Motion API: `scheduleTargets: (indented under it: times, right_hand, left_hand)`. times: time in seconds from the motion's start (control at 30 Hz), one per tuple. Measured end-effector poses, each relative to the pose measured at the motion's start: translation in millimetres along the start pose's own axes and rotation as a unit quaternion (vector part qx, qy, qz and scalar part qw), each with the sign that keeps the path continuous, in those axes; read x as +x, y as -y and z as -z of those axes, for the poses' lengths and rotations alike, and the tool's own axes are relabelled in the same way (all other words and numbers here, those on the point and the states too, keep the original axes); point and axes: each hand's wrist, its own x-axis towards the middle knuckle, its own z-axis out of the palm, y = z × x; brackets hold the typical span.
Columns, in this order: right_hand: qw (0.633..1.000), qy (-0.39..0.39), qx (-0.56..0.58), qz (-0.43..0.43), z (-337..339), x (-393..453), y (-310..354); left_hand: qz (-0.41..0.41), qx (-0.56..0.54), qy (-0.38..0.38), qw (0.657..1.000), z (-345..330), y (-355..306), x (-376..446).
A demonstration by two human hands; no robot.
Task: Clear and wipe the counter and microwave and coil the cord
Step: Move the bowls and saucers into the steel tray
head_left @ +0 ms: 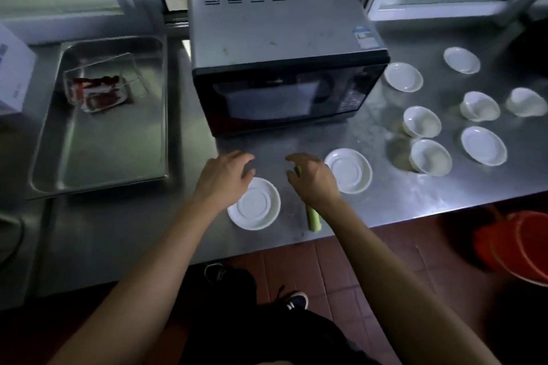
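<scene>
The right hand (314,179) holds a green stalk (313,218), fingers curled round its upper end; the stalk's long axis runs from 12 to 6 o'clock, its free end toward the tabletop (385,204) edge. The left hand (225,175) hovers over a white saucer (255,207), fingers loosely bent and apart, holding nothing. The microwave (284,68) stands at 12 o'clock of both hands, door toward the person.

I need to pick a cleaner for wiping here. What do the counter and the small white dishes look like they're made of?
Counter: apparently stainless steel, brushed, with grey sheen and blurry reflections. Small white dishes, such as the one before the left hand: probably glazed ceramic or melamine; smooth glossy white, which one is unclear.
</scene>
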Motion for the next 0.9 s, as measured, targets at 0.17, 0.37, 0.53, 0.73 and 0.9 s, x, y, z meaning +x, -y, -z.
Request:
scheduleTargets:
  times: [0.17,0.37,0.53,0.73,0.9]
  right_hand:
    - [0.999,-0.011,-0.004,-0.043,31,-52,-53]
    - [0.993,-0.029,0.009,-0.117,60,-104,-110]
    - [0.986,-0.048,-0.007,-0.160,80,-129,-142]
    - [0.971,-0.072,-0.018,-0.225,98,-136,-186]
    - [0.962,-0.066,-0.045,-0.261,110,-115,-219]
  left_hand:
    - [-0.047,-0.009,0.012,0.999,-28,-63,-10]
    - [-0.090,-0.019,0.058,0.994,-58,-136,-6]
    - [-0.145,-0.009,0.067,0.987,-76,-179,7]
    - [-0.193,-0.012,0.104,0.976,-101,-215,38]
    - [-0.204,-0.037,0.110,0.972,-120,-233,85]
